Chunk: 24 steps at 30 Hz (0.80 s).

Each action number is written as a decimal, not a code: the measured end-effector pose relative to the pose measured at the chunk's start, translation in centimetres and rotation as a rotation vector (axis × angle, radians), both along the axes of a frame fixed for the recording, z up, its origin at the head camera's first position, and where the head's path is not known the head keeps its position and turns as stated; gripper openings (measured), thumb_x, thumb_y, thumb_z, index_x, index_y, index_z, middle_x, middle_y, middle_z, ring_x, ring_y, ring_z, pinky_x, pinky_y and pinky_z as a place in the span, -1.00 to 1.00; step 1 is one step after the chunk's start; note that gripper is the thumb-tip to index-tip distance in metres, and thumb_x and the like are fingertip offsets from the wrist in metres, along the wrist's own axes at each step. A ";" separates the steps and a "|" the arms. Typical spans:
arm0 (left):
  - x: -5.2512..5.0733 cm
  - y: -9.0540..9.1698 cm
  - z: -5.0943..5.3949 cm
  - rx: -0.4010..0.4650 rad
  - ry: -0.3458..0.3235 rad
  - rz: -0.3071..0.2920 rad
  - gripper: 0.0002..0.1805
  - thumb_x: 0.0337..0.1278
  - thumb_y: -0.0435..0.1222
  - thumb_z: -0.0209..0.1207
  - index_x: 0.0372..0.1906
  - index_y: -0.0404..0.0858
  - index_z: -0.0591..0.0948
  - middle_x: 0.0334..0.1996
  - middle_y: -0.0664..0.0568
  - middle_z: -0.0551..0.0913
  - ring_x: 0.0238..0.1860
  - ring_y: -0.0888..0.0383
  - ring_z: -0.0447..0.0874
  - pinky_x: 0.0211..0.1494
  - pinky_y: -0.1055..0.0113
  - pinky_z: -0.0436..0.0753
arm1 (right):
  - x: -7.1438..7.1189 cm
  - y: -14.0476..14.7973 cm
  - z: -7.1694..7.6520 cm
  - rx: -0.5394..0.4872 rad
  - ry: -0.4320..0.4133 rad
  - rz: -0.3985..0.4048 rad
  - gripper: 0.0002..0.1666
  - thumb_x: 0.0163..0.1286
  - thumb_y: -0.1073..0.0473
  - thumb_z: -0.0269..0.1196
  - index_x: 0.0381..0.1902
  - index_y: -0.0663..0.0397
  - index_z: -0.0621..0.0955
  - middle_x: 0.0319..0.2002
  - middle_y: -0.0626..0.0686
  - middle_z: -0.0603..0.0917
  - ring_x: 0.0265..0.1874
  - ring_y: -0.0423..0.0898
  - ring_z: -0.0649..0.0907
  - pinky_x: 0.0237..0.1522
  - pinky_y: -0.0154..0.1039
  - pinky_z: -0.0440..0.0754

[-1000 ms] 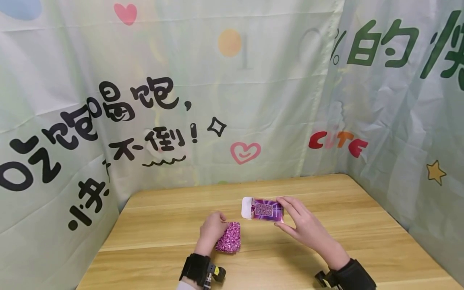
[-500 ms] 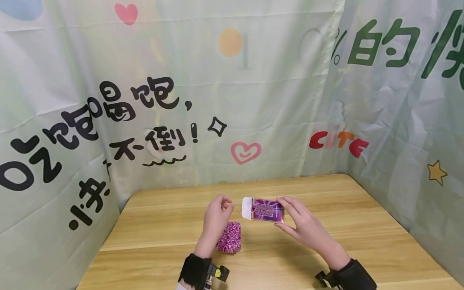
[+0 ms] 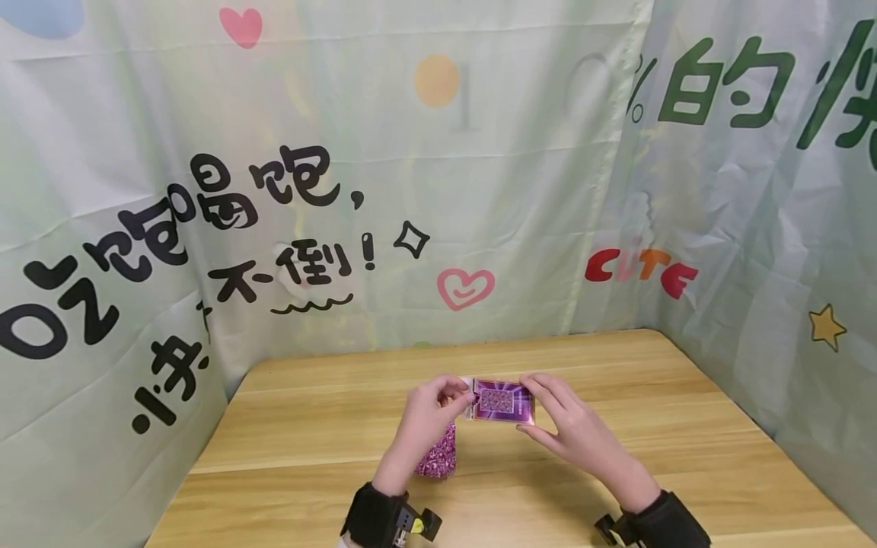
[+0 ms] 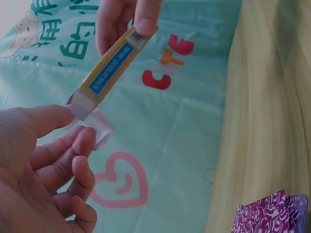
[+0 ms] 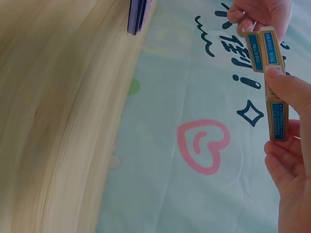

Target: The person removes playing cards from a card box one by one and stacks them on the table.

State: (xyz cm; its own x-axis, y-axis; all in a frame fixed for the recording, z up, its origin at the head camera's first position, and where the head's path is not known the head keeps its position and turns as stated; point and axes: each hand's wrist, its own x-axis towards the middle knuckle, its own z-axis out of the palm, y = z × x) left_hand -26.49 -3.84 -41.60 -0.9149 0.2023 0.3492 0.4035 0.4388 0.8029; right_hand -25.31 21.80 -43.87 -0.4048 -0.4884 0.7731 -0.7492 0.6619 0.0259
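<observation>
A purple playing card box [image 3: 505, 401], its white end flap [image 4: 99, 127] folded out, is held above the table by my right hand [image 3: 572, 422], with thumb and fingers gripping the end away from the flap. Blue and gold printed sides of the box show in the right wrist view. My left hand [image 3: 435, 415] is at the flap end. Its thumb and curled fingers pinch at the flap there. A stack of purple-patterned playing cards [image 3: 438, 457] lies on the table under the left wrist and is partly hidden by it in the head view.
The wooden table [image 3: 308, 426] runs back to a pale green printed curtain [image 3: 370, 99]. Another curtain panel [image 3: 754, 213] borders the right side. Black wrist straps [image 3: 373, 514] with small cameras are on both wrists.
My left hand has left the card stack, gone up and to the right, and reached the box's flap. The right hand and the box have hardly moved.
</observation>
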 end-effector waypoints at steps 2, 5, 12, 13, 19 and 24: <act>0.1 0.2 0.0 -0.011 -0.015 -0.003 -0.81 0.16 -0.14 0.31 -0.21 -0.13 0.65 -0.44 0.13 0.65 -0.49 0.29 0.46 -0.43 0.49 0.48 | 0.0 -0.2 0.0 -0.007 0.026 0.020 -0.21 0.41 -0.29 0.06 0.25 0.28 0.48 0.10 0.15 0.57 0.08 0.01 0.57 0.37 -0.58 0.19; 0.2 0.4 0.0 -0.016 -0.032 -0.004 -0.81 0.13 -0.19 0.32 -0.19 -0.14 0.64 -0.44 0.12 0.65 -0.52 0.28 0.46 -0.47 0.48 0.46 | -0.1 -0.4 0.1 -0.018 0.056 0.045 -0.22 0.43 -0.28 0.04 0.24 0.30 0.49 0.09 0.16 0.57 0.06 0.02 0.57 0.37 -0.59 0.18; 0.2 0.5 0.1 -0.018 -0.037 0.008 -0.78 0.14 -0.25 0.30 -0.12 -0.22 0.65 -0.42 0.08 0.70 -0.48 0.30 0.50 -0.43 0.49 0.51 | 0.0 -0.5 0.2 -0.029 0.072 0.052 -0.23 0.44 -0.27 0.03 0.24 0.30 0.49 0.10 0.15 0.58 0.06 0.01 0.58 0.37 -0.58 0.20; 0.1 0.4 0.1 -0.011 -0.048 0.008 -0.76 0.14 -0.23 0.30 -0.11 -0.23 0.65 -0.41 0.07 0.71 -0.47 0.30 0.51 -0.42 0.48 0.53 | 0.0 -0.4 0.2 -0.029 0.072 0.049 -0.23 0.44 -0.27 0.03 0.24 0.30 0.49 0.10 0.15 0.58 0.06 0.01 0.58 0.37 -0.58 0.20; -0.4 -1.1 0.1 0.040 -0.121 0.013 -0.68 0.19 -0.14 0.28 -0.04 -0.23 0.64 -0.33 0.04 0.74 -0.37 0.26 0.60 -0.33 0.43 0.59 | -0.2 -0.1 0.0 -0.032 0.073 0.027 -0.22 0.42 -0.28 0.07 0.23 0.29 0.49 0.09 0.16 0.58 0.05 0.01 0.57 0.37 -0.57 0.20; -1.0 -2.5 0.5 0.081 -0.114 0.094 -0.67 0.22 -0.16 0.25 0.00 -0.25 0.62 -0.28 -0.01 0.71 -0.33 0.23 0.59 -0.28 0.44 0.59 | -0.3 0.2 0.1 -0.027 0.053 -0.006 -0.22 0.40 -0.29 0.09 0.21 0.29 0.51 0.08 0.16 0.58 0.05 0.02 0.57 0.35 -0.53 0.28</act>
State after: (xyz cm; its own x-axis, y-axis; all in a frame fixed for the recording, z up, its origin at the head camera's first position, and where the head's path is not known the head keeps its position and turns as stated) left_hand -27.45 -6.37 -41.12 -0.9631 0.0896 0.2537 0.2680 0.4023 0.8754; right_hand -25.62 22.04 -43.81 -0.3660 -0.4649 0.8062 -0.7430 0.6676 0.0477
